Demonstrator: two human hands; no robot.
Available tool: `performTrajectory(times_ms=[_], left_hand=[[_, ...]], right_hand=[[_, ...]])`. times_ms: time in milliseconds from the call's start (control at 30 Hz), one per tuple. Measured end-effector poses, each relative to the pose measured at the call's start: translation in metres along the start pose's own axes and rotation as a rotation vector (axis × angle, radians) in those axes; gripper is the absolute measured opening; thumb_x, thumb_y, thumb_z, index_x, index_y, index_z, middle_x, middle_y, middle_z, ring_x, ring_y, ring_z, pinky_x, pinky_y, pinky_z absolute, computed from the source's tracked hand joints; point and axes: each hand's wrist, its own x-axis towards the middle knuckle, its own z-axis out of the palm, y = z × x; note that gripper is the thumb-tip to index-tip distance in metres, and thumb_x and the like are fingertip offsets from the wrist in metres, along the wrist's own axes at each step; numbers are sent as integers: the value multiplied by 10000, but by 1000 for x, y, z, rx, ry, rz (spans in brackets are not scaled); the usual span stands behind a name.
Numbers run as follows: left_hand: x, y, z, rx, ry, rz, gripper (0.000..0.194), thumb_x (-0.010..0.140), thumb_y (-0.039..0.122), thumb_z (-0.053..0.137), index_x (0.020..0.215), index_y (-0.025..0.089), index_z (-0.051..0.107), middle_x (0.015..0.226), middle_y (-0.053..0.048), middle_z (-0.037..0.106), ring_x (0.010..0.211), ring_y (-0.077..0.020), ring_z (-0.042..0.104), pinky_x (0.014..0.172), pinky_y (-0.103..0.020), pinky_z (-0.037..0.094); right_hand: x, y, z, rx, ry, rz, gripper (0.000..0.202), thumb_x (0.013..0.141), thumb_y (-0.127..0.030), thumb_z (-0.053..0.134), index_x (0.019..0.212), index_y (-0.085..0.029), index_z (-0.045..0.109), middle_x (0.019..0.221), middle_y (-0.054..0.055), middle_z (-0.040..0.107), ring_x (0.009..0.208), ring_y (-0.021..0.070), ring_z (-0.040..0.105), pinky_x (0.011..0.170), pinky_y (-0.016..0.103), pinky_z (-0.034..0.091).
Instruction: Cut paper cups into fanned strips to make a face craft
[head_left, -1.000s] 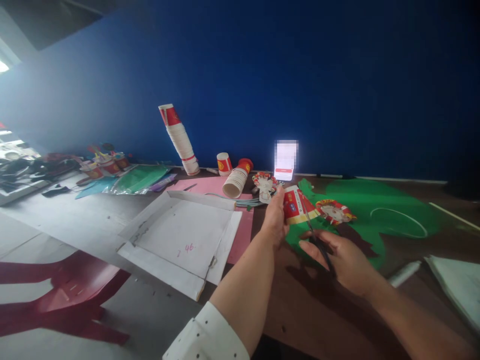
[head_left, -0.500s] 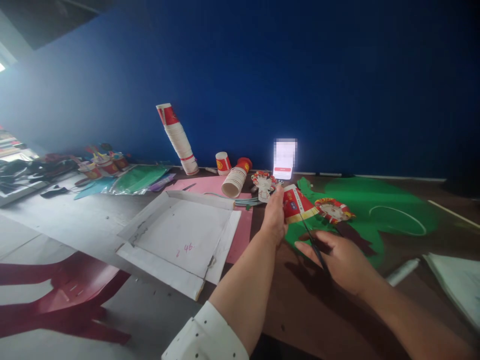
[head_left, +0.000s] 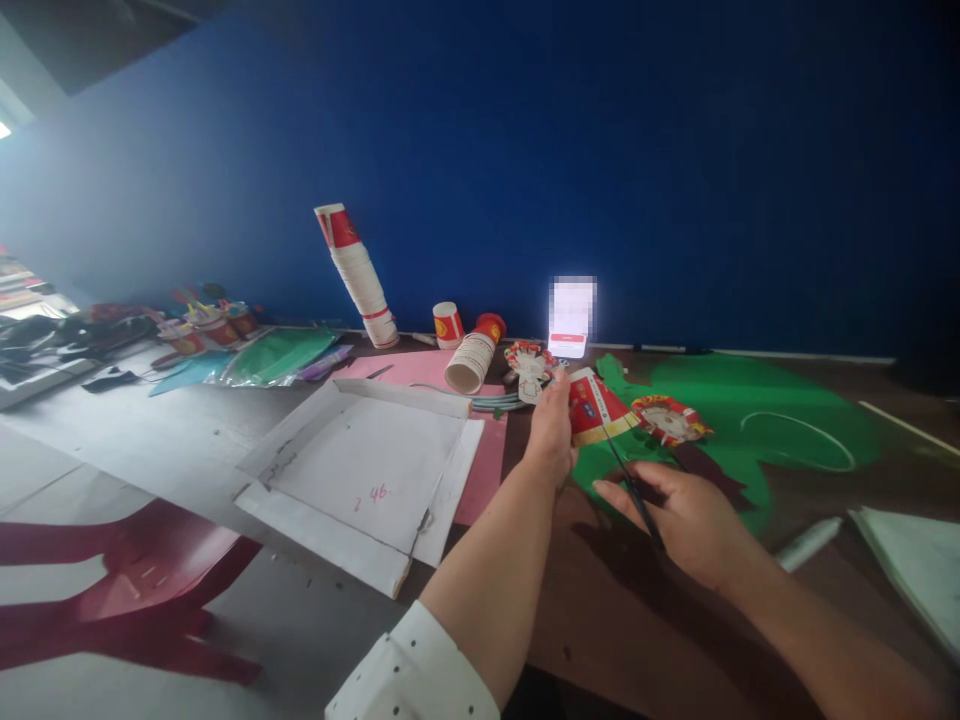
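Behind the dark brown tabletop [head_left: 570,610] rises a deep blue wall [head_left: 450,150], with a lit phone [head_left: 571,318] upright near it. The left hand [head_left: 553,430] grips a red, white and yellow cup piece [head_left: 594,408] above green paper [head_left: 787,395]; the right hand [head_left: 675,510] holds dark-handled scissors [head_left: 636,492], their blades at the piece's yellow edge.

**Item count by kind**

Counted: two cup stacks [head_left: 365,290], individual cups indistinct; one single cup [head_left: 448,326]; one held cup piece [head_left: 591,408]; one scissors [head_left: 636,498]; two fringed pieces [head_left: 667,421]; one shallow white box [head_left: 367,465]; one lit screen [head_left: 571,315].
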Motion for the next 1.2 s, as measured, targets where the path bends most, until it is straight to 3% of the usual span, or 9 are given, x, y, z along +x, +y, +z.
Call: performTrajectory(times_ms=[100, 333, 567, 767, 1033, 1200], left_hand=[[1, -1, -1, 27, -66, 43, 344, 914, 502, 621, 980, 171, 687, 1071, -108, 748, 1138, -283, 689, 1012, -415, 543], [1, -1, 0, -9, -52, 30, 329, 920, 484, 607, 1007, 175, 677, 1033, -106, 750, 1143, -294, 684, 996, -448, 554], [0, -5, -1, 61, -68, -7, 331, 915, 489, 594, 998, 179, 673, 1014, -114, 747, 1106, -306, 695, 983, -462, 554], [0, -11, -2, 146, -71, -42, 324, 928, 487, 569, 970, 178, 659, 874, -80, 722, 992, -289, 720, 941, -469, 567], [-1, -9, 0, 115, -79, -76, 336, 904, 513, 599, 959, 186, 654, 844, -67, 706, 886, -256, 720, 882, -428, 578], [3, -12, -4, 137, -74, -50, 360, 893, 530, 609, 990, 189, 668, 885, -75, 719, 950, -274, 715, 918, -440, 563]], right_hand=[[0, -2, 0, 15, 0, -2, 387, 865, -598, 611, 818, -243, 758, 734, 6, 770, 692, 217, 684, 598, 271, 507], [0, -4, 1, -36, 27, -20, 357, 854, -570, 637, 755, -241, 735, 675, -4, 755, 646, 205, 665, 581, 267, 492], [1, -5, 0, 39, 33, -7, 364, 858, -581, 636, 885, -252, 788, 809, 13, 809, 756, 241, 737, 646, 277, 543], [2, -2, -2, 76, 32, 33, 352, 835, -562, 665, 927, -241, 778, 850, 9, 814, 811, 261, 743, 675, 287, 548], [0, -3, -2, 1, 66, 12, 281, 834, -506, 673, 797, -239, 755, 717, -13, 778, 707, 226, 715, 606, 259, 507], [1, 0, -1, 30, 62, 12, 258, 832, -484, 682, 860, -244, 771, 788, -7, 804, 764, 235, 734, 644, 258, 522]])
